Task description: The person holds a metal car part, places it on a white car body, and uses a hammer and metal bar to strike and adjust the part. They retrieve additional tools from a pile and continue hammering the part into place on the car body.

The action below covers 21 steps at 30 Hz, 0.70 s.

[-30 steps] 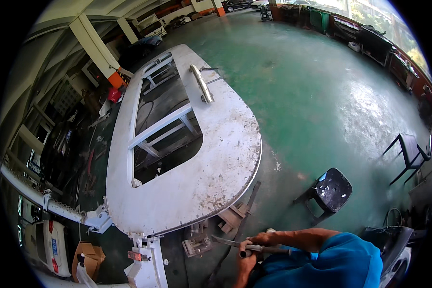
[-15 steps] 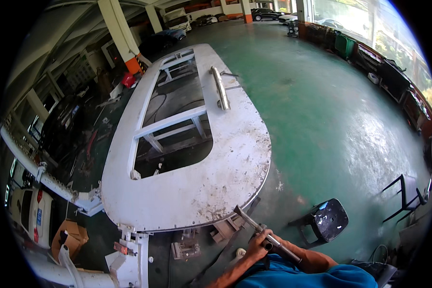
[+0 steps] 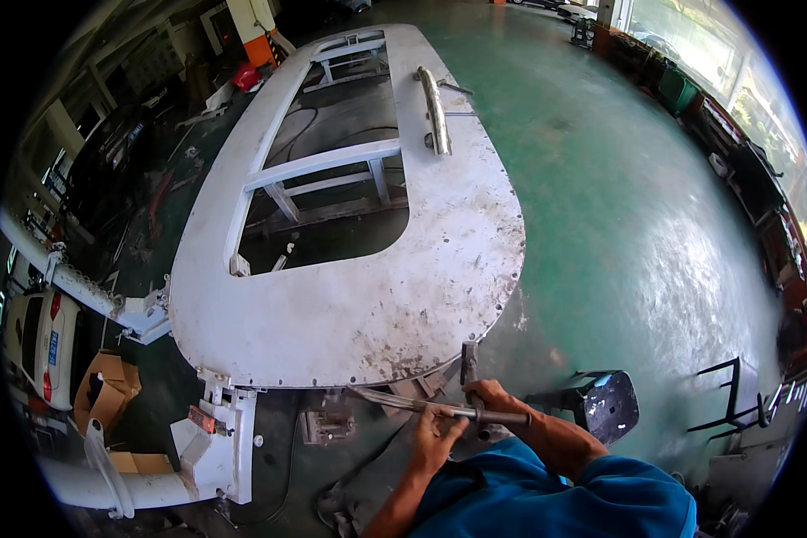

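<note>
My left hand [image 3: 435, 426] is closed round a long metal bar [image 3: 394, 403] with a thicker handle at its right end, lying crosswise at the near end of the white platform. My right hand [image 3: 487, 394] is just right of it, closed on a second metal tool [image 3: 469, 359] that stands upward, crossing the bar; its exact type is unclear. The white steel platform [image 3: 332, 332] has bolt holes along its edge and a large framed opening. A silvery metal piece [image 3: 435, 112] rests on its right side.
A black stool [image 3: 605, 408] and chair [image 3: 731, 399] stand at the right. At the lower left are a white jointed beam [image 3: 134, 484], a cardboard box [image 3: 103, 390] and a white car [image 3: 40, 341]. Metal blocks [image 3: 327, 426] and cables lie below the platform. Benches line the window wall.
The view has tilted, so the platform sits higher. The crossed tools have turned: the long bar now lies nearer horizontal, the other tool points up, and my right hand has come up along it.
</note>
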Each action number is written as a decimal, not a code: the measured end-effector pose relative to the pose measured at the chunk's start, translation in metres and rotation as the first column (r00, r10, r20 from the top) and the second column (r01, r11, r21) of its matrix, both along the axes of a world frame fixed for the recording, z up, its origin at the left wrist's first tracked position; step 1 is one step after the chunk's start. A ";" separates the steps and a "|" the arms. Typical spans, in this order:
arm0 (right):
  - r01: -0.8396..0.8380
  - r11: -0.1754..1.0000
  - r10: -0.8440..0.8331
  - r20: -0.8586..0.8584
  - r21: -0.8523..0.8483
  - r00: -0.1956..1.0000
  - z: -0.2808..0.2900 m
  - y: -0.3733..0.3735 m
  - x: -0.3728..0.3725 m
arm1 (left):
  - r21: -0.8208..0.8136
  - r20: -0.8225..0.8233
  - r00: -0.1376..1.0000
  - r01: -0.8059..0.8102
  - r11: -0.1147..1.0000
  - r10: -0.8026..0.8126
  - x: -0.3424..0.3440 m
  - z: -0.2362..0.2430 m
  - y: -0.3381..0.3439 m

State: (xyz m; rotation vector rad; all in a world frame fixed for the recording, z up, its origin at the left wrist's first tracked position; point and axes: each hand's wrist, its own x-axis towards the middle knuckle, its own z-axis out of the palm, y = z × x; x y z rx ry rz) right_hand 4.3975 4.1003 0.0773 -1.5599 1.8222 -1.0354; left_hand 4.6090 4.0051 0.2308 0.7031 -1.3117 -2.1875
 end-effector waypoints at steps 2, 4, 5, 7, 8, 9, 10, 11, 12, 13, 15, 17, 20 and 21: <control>0.082 0.995 -0.088 0.100 0.060 0.991 -0.022 -0.006 -0.033 | -0.105 0.133 0.959 -0.236 0.966 0.249 -0.029 -0.002 -0.013; 0.108 0.986 -0.103 -0.047 0.126 0.994 -0.030 -0.031 -0.052 | -0.141 0.212 0.870 -0.423 0.895 0.445 -0.048 -0.039 -0.043; 0.244 0.919 -0.309 0.181 0.310 0.934 -0.024 -0.057 -0.053 | -0.164 0.226 0.825 -0.492 0.855 0.518 -0.050 -0.064 -0.065; 0.304 0.598 -0.755 0.393 0.741 0.525 -0.010 -0.090 -0.076 | -0.100 0.377 0.727 -0.585 0.805 0.575 -0.080 -0.086 -0.102; 0.360 0.592 -0.729 0.289 0.721 0.620 -0.012 -0.096 -0.096 | -0.064 0.452 0.716 -0.569 0.820 0.532 -0.096 -0.094 -0.121; 0.402 0.602 -0.685 0.188 0.689 0.704 -0.017 -0.106 -0.112 | -0.142 0.553 0.684 -0.485 0.863 0.476 -0.099 -0.124 -0.140; 0.437 0.621 -0.628 0.078 0.650 0.775 -0.027 -0.114 -0.125 | -0.203 0.648 0.634 -0.391 0.898 0.422 -0.101 -0.161 -0.157; 0.480 0.657 -0.567 -0.038 0.581 0.823 -0.049 -0.121 -0.139 | -0.338 0.694 0.586 -0.247 0.908 0.418 -0.108 -0.190 -0.170; 0.459 0.632 -0.523 -0.094 0.624 0.847 -0.054 -0.132 -0.156 | -0.450 0.731 0.532 -0.094 0.888 0.427 -0.117 -0.213 -0.182; 0.488 0.618 -0.517 -0.150 0.616 0.843 -0.061 -0.144 -0.171 | -0.531 0.764 0.471 0.070 0.844 0.441 -0.122 -0.234 -0.192; 0.553 0.607 -0.505 -0.259 0.571 0.823 -0.087 -0.157 -0.209 | -0.454 0.859 0.368 0.229 0.861 0.355 -0.170 -0.253 -0.206; 0.552 0.652 -0.482 -0.277 0.520 0.831 -0.116 -0.166 -0.228 | -0.409 0.891 0.339 0.313 0.857 0.301 -0.188 -0.288 -0.217; 0.565 0.713 -0.477 -0.304 0.414 0.825 -0.153 -0.171 -0.250 | -0.330 0.936 0.259 0.404 0.853 0.239 -0.223 -0.309 -0.230; 0.558 0.726 -0.457 -0.323 0.402 0.829 -0.155 -0.174 -0.249 | -0.361 0.928 0.237 0.396 0.844 0.286 -0.228 -0.315 -0.232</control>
